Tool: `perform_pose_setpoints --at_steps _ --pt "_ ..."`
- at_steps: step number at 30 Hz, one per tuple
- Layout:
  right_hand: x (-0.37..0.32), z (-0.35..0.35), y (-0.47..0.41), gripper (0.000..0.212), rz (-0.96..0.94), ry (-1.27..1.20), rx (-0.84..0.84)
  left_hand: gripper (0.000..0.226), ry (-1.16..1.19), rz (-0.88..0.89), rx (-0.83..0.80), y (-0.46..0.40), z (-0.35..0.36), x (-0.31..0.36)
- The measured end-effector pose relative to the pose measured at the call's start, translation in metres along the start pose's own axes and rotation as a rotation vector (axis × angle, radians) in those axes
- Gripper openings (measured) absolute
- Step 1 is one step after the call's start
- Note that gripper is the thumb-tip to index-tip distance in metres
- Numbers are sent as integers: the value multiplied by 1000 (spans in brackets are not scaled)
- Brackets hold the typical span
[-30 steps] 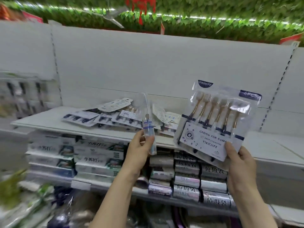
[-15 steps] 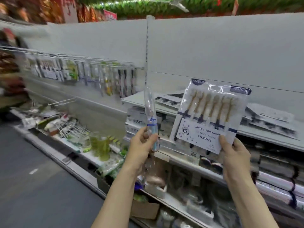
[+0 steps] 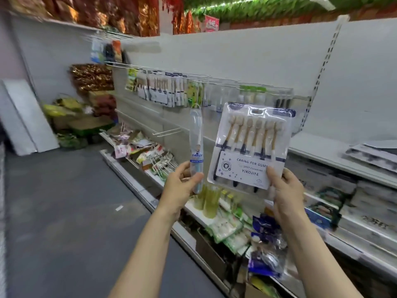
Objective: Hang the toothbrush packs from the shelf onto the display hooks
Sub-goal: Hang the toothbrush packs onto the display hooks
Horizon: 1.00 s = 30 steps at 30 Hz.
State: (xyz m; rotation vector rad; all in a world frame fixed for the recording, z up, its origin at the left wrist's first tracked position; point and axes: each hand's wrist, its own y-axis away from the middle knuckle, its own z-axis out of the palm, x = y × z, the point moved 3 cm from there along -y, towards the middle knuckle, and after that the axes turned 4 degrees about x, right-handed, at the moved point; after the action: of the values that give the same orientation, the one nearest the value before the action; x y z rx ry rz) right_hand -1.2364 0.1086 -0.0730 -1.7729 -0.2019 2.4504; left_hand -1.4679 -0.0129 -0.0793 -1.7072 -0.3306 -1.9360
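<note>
My right hand (image 3: 286,192) grips the lower right corner of a wide clear multi-brush toothbrush pack (image 3: 250,145) with a white label, held upright. My left hand (image 3: 182,186) pinches a slim single toothbrush pack (image 3: 196,147) by its lower end, also upright. Behind them a row of display hooks (image 3: 193,80) runs along the white back panel, carrying several hung toothbrush packs (image 3: 159,91). A bare wire hook (image 3: 167,132) juts out lower down. At the right, the white shelf (image 3: 318,151) holds more flat packs (image 3: 369,155), blurred.
Below the hooks, a low shelf (image 3: 137,166) is crowded with mixed small goods and green bottles (image 3: 209,201). Boxed stock (image 3: 369,211) fills the shelves at the right. Grey aisle floor (image 3: 64,211) lies to the left, with piled goods (image 3: 71,117) at the far end.
The view has swung left from the shelf toward the hook rail. Both hands kept their packs and now hold them up in front of the hooks.
</note>
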Motion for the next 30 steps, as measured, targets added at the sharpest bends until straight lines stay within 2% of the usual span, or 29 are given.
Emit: perform_pose_setpoints --at_steps 6,12,15,22,30 --pt "49 125 -40 11 -12 -12 -75 34 14 49 89 -74 -88 0" --pt "127 255 -104 27 6 -58 -153 36 -77 73 150 -171 -167 -10" --pt "158 322 -145 20 27 -81 -188 35 -117 83 176 -244 -199 -9" --pt "191 456 -248 11 11 -57 -210 34 -157 85 161 -414 -248 9" --pt "237 556 -312 15 -20 6 -164 33 -115 49 74 -553 -305 -20"
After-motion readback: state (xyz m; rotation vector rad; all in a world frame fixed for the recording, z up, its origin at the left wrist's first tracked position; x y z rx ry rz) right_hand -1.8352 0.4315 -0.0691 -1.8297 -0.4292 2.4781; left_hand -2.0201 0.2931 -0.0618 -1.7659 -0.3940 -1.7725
